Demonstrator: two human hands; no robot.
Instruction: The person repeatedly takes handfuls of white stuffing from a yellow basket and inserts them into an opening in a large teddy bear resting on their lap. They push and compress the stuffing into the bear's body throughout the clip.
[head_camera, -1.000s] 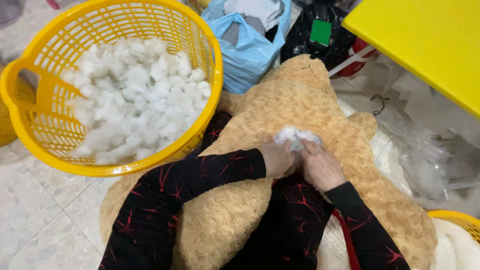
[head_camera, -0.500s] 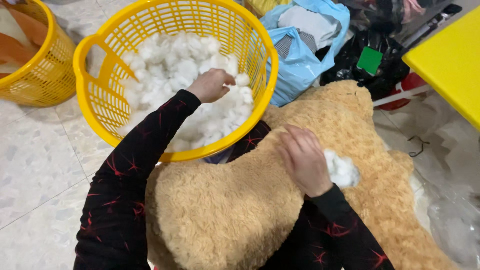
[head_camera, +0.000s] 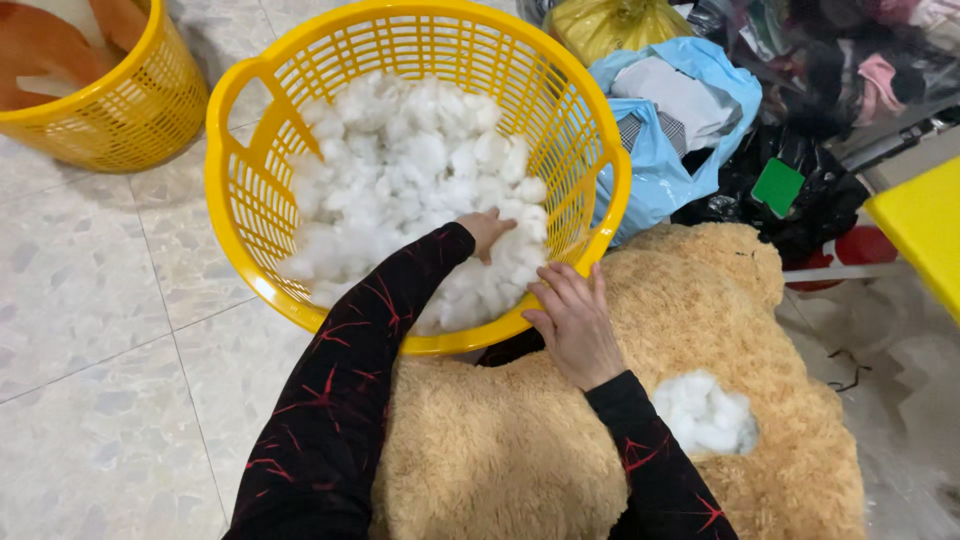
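A large tan plush bear lies across my lap, with a tuft of white stuffing showing at an opening in its fur. Just beyond it stands a yellow plastic basket filled with white stuffing. My left hand is dug into the stuffing at the near side of that basket, its fingers partly buried. My right hand lies flat with fingers apart on the bear's fur, against the basket's near rim, holding nothing.
A second yellow basket stands at the far left on the speckled tile floor. Behind the bear are a blue plastic bag, a black bag with a green tag, and a yellow tabletop at the right edge.
My left hand went from the bear's opening into the basket and sank deeper into the stuffing. My right hand left the opening and slid up to the basket rim.
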